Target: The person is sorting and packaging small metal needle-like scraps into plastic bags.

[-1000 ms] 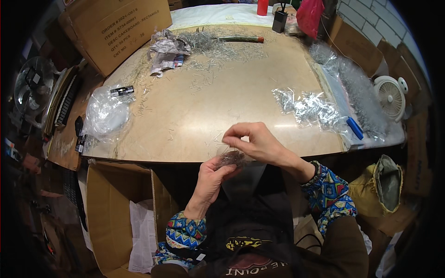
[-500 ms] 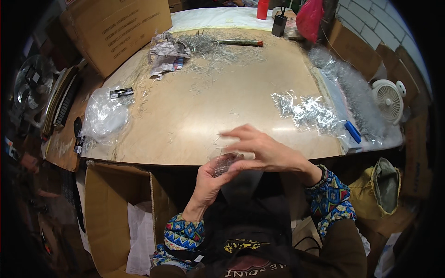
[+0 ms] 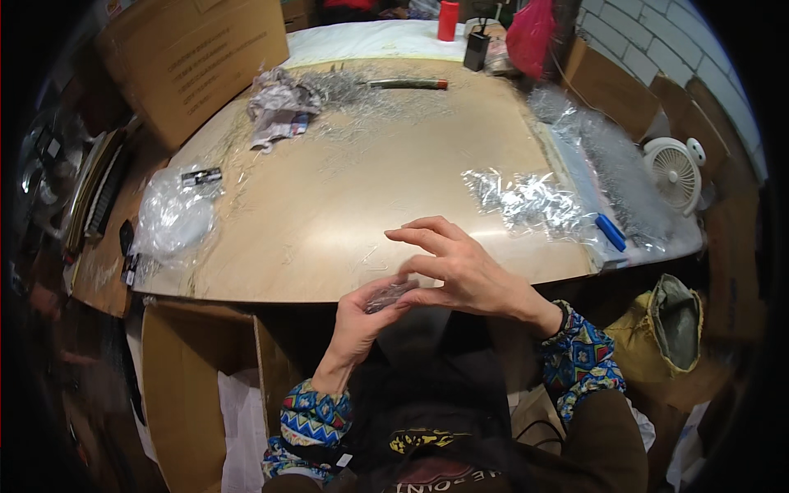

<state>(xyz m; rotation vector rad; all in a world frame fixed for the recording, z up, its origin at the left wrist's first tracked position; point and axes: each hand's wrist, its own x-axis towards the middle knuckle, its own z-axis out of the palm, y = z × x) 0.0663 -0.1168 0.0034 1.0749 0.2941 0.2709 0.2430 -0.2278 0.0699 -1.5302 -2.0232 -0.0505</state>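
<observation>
Just off the table's near edge, my left hand (image 3: pixel 360 316) curls around a small clump of thin clear plastic pieces (image 3: pixel 385 297). Its palm faces up and the fingers are bent around the clump. My right hand (image 3: pixel 460 275) hovers over it with the fingers apart. The right index finger points out to the left, while the thumb and a lower finger reach to the edge of the clump. Whether they touch it I cannot tell. Thin clear slivers (image 3: pixel 374 259) lie on the tabletop (image 3: pixel 329 222) just beyond my hands.
Shiny clear pieces (image 3: pixel 526 201) lie at the right, near a blue pen (image 3: pixel 610 232) and a white fan (image 3: pixel 674 168). Clear plastic bags (image 3: pixel 173 215) sit at the left. Crumpled paper (image 3: pixel 281 107) and a tube (image 3: pixel 407 84) lie farther back. An open carton (image 3: pixel 197 329) stands below.
The view has shifted slightly, so the table things appear farther left. My right hand's fingers, blurred before, are now clearer and spread above the left hand, which keeps its hold.
</observation>
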